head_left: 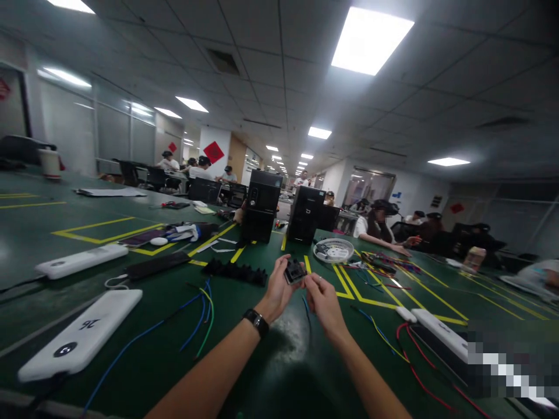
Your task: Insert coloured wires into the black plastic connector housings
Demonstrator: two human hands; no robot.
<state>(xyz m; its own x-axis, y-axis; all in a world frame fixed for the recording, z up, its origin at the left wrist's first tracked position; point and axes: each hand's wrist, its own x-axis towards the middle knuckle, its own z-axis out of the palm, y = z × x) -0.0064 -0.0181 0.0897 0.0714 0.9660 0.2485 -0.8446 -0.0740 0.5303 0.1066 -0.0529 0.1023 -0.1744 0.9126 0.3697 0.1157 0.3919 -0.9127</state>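
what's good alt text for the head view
Left hand holds a small black rectangular part, right hand at its edge, above a dark green table with yellow lines. Thin blue and green wires lie nearby; tall black boxes stand behind.

At the frame's centre, a small module [294,272] rests in the left hand [279,288], the right hand [322,299] just right of it. Behind them, two upright towers [261,206] stand side by side on the table [148,375], a round basket [334,251] to their right. Loose wires [202,317] lie left of the hands; a power bank [85,331] occupies the lower left.
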